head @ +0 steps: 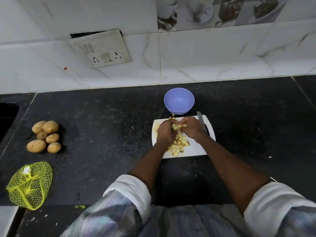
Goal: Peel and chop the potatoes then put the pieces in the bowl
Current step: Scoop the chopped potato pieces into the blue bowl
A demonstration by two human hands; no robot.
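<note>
**A:** Both hands are over the cutting board [196, 149] now, left hand [165, 132] and right hand [190, 128] cupped toward each other, with a clump of potato pieces [176, 126] held between them.

**B:** So the fingers are curled round the load?

**A:** Yes, both sets curl inward, gripping cubes from either side. Two hands make a scoop, which looks like the reason for that pose: loose cubes would spill out of one.

**B:** And the rest of the chopped potato?

**A:** A heap [178, 146] lies on the board just below the hands, some cubes with skin showing on an edge. One stray bit sits at the board's far edge, near the bowl.

**B:** Where's the bowl?

**A:** The purple bowl [179, 101] stands just beyond the board, straight ahead of the hands, and I see nothing inside it. Handy placement: a short carry forward and the pieces drop in.

**B:** The knife?

**A:** The knife [201, 121] is parked along the board's right side, blade pointing away, out of the scooping path.

**B:** More work waiting?

**A:** Six whole potatoes [45, 136] sit unpeeled, well apart on the left of the dark surface [106, 134], a yellow net bag [30, 184] lying nearer the front edge. I'd judge this the first transfer, with plenty of peeling left.
</note>
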